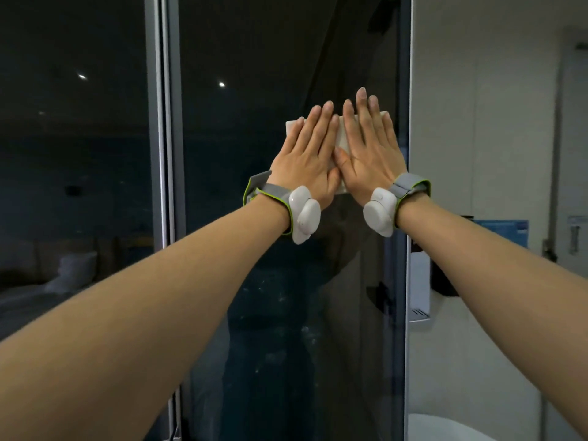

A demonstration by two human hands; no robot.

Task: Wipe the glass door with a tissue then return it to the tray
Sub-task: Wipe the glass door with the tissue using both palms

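Both grips lie flat and open, fingers spread, side by side. The left hand (307, 160) and right hand (369, 154) press a folded white paper tissue (342, 135) against the dark glass door (270, 74). The tissue sits beneath both palms, its corners showing beyond the fingertips. A white wrist device (304, 214) sits behind each hand.

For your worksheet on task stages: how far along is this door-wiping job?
Done: the tissue is already up on the glass door. In hand: the left hand and right hand press it flat. Left: pale smudges lower down remain, and the tissue must go back to a tray, not in view.
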